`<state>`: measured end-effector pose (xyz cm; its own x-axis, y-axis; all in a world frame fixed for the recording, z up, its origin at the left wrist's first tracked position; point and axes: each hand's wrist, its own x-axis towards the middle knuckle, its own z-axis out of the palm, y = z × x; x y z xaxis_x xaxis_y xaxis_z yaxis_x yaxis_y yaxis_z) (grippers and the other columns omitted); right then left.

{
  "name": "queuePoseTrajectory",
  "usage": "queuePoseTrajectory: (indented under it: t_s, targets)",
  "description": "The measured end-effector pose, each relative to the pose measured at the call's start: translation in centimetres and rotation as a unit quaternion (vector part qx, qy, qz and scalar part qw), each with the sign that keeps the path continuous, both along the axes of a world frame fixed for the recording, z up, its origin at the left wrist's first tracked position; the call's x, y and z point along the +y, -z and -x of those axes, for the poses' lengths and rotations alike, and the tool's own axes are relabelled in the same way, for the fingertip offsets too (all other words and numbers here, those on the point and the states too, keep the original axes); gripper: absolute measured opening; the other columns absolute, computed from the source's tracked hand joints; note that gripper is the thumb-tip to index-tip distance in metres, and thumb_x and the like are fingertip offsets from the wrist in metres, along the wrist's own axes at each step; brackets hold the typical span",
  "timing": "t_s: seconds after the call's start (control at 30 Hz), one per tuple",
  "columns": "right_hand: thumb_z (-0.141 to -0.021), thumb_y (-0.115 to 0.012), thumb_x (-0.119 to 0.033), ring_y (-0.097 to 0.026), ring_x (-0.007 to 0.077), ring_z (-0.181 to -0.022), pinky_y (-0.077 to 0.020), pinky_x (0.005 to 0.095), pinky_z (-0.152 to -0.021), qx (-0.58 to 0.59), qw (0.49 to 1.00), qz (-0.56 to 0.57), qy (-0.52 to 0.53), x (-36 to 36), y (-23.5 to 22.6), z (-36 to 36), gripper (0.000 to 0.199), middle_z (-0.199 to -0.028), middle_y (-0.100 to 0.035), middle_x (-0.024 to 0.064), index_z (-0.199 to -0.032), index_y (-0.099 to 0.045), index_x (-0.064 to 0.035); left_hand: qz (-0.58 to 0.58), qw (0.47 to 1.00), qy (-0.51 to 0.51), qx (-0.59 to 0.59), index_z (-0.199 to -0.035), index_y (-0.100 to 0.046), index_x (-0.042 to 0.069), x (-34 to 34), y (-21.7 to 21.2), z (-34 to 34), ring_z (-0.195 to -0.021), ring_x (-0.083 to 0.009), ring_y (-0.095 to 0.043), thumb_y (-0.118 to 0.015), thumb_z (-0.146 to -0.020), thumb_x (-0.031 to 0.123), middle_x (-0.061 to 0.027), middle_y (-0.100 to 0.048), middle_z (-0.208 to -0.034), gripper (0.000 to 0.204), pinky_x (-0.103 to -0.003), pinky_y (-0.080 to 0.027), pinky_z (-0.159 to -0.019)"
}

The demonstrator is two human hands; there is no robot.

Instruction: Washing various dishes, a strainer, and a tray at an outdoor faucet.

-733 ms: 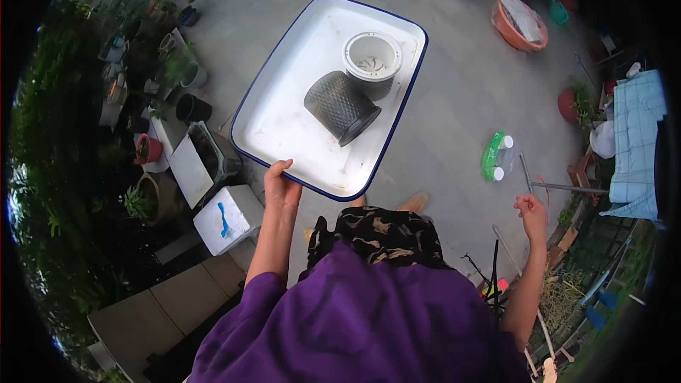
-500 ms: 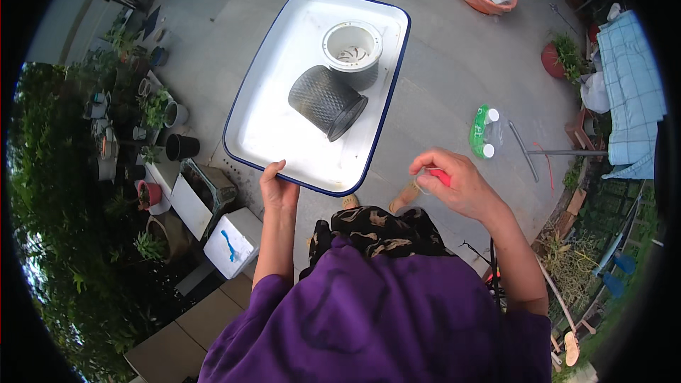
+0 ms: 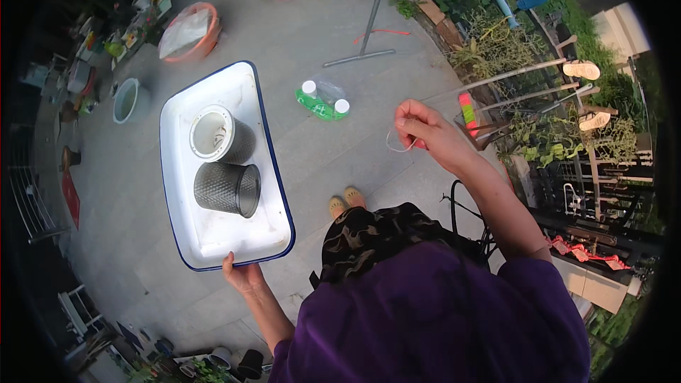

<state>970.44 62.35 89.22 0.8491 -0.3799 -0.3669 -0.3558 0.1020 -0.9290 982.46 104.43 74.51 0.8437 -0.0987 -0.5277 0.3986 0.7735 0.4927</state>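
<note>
My left hand [image 3: 245, 278] grips the near edge of a white enamel tray [image 3: 234, 242] with a dark blue rim, its thumb over the edge and the other fingers underneath. In the tray stands a dark pot with a white inner basket [image 3: 213, 134], some small bits at its bottom. Beside it a dark textured pot [image 3: 218, 188] lies on its side, its mouth toward the right. My right hand [image 3: 429, 131] is raised to the right of the tray, fingers closed around a small red object [image 3: 420, 144] with a thin pale loop of string [image 3: 392, 143] hanging out. Most of that object is hidden.
Two white-capped bottles with green labels [image 3: 323, 105] lie on the grey paved floor ahead, near a metal T-shaped stand [image 3: 360, 57]. Farther left are an orange basin [image 3: 211, 37] and a pale bucket [image 3: 130, 101]. Plants and a fence with poles [image 3: 511, 79] line the right.
My body and view have turned to the right. The tray and both pots now appear farther left and lower, still in my left hand. My right hand keeps hold of the red object.
</note>
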Motion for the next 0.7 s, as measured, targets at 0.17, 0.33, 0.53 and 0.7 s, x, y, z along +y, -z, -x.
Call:
queuePoseTrajectory:
  t_s: [0.17, 0.33, 0.53, 0.7]
  targets:
    - [-0.091, -0.055, -0.018, -0.053, 0.0070, -0.070, -0.0445, 0.0221, -0.065, -0.113, 0.930, -0.039, 0.348, -4.4, -2.7, 13.7, 0.007, -0.076, -0.053, -0.0034, -0.091, -0.053, -0.0117, -0.001, 0.991, 0.133, 0.005, -0.122, -0.046, -0.002, -6.8, 0.2, -5.9, -0.111, -0.0321, -0.051, -0.059, -0.065, 0.003, -0.0144, -0.054, -0.118, 0.059, -0.050, -0.039, -0.099]
    - [-0.091, -0.052, -0.012, -0.054, 0.0076, -0.070, -0.0482, 0.0224, -0.062, -0.174, 0.773, 0.004, 0.610, -3.9, -3.2, 27.3, 0.008, -0.081, -0.057, -0.0010, -0.098, -0.055, -0.0085, 0.005, 0.969, 0.247, -0.009, -0.121, -0.045, -0.004, -14.6, -1.7, -6.3, -0.112, -0.0322, -0.050, -0.057, -0.064, 0.003, -0.0153, -0.053, -0.118, 0.058, -0.049, -0.039, -0.100]
    - [-0.089, -0.054, -0.012, -0.058, 0.0077, -0.078, -0.0501, 0.0233, -0.069, -0.212, 0.666, 0.041, 0.713, -3.6, -5.0, 39.5, 0.025, -0.091, -0.062, 0.0001, -0.114, -0.055, -0.0065, 0.025, 0.949, 0.314, -0.003, -0.123, -0.043, -0.004, -22.4, -2.4, -2.4, -0.116, -0.0348, -0.047, -0.056, -0.065, 0.002, -0.0171, -0.050, -0.122, 0.059, -0.052, -0.035, -0.102]
    - [-0.088, -0.057, -0.011, -0.060, 0.0063, -0.080, -0.0507, 0.0228, -0.073, -0.242, 0.618, 0.086, 0.743, -7.0, -5.9, 48.4, 0.030, -0.097, -0.065, 0.0002, -0.118, -0.055, -0.0059, 0.014, 0.936, 0.350, -0.019, -0.124, -0.043, -0.003, -28.6, -3.4, 3.8, -0.114, -0.0333, -0.049, -0.056, -0.065, 0.005, -0.0161, -0.051, -0.123, 0.060, -0.051, -0.038, -0.100]
